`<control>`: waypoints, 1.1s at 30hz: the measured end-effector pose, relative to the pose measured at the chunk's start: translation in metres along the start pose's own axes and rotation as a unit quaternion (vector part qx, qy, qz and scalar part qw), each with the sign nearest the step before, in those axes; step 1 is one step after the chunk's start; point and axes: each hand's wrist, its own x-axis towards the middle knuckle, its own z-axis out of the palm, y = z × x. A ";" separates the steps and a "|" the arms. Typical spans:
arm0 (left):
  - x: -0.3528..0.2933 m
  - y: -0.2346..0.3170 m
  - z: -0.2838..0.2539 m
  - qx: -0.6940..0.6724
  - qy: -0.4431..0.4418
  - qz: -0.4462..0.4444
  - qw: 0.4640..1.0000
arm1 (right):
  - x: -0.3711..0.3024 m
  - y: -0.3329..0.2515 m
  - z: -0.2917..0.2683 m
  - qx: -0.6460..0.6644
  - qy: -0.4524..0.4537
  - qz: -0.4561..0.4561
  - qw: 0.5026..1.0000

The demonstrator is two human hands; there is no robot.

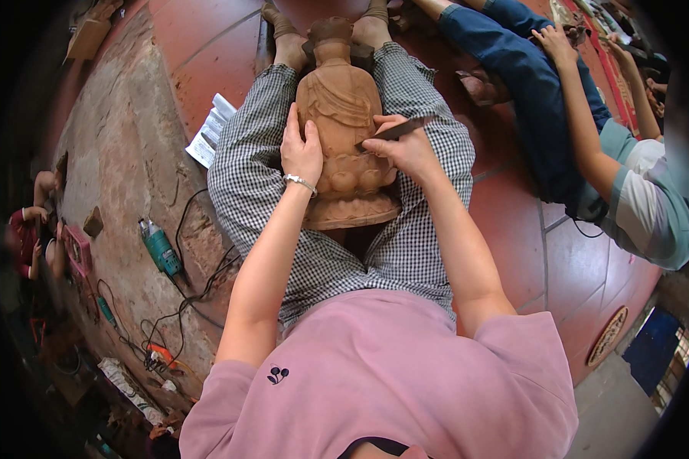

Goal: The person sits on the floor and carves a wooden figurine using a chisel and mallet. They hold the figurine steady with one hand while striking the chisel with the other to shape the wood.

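You sit w/ a brown wooden statue (343, 130) lying along your checked-trouser lap. Your left hand (301, 149) lies flat on its left side, fingers open. Your right hand (407, 149) is closed around a dark chisel (396, 130), tip on the carving. Further right, another person (589, 145) sits on the red tiled floor (207, 38).

A floor of large red-brown tiles (207, 46), with a rougher worn concrete strip (122, 153) along its left side. On the tiles beside the seated person's leg lies a folded white paper (210, 131). On the concrete lie a teal power tool (159, 248), its black cables (195, 283), and a small wooden block (93, 222).
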 end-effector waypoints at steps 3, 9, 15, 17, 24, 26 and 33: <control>-0.004 0.014 -0.002 -0.006 -0.017 -0.043 0.999 | 0.009 -0.008 -0.009 0.060 0.005 0.093 0.994; -0.002 0.009 -0.005 -0.024 -0.022 -0.045 0.998 | -0.007 -0.006 0.012 0.012 0.058 -0.063 0.996; -0.003 0.009 -0.002 -0.022 -0.006 -0.036 0.999 | 0.008 -0.021 -0.003 0.030 0.002 0.116 0.993; -0.004 0.011 -0.003 -0.024 -0.011 -0.042 0.999 | 0.006 -0.017 -0.003 0.022 0.027 0.100 0.994; -0.002 0.010 -0.003 -0.023 -0.010 -0.033 0.999 | 0.004 -0.015 0.009 -0.022 -0.027 0.001 0.999; -0.006 0.013 -0.005 -0.018 -0.011 -0.046 0.999 | 0.005 -0.024 0.007 -0.021 0.028 0.061 0.998; -0.002 0.003 -0.003 -0.014 -0.005 -0.027 1.000 | -0.013 -0.028 0.027 -0.195 0.036 -0.154 0.968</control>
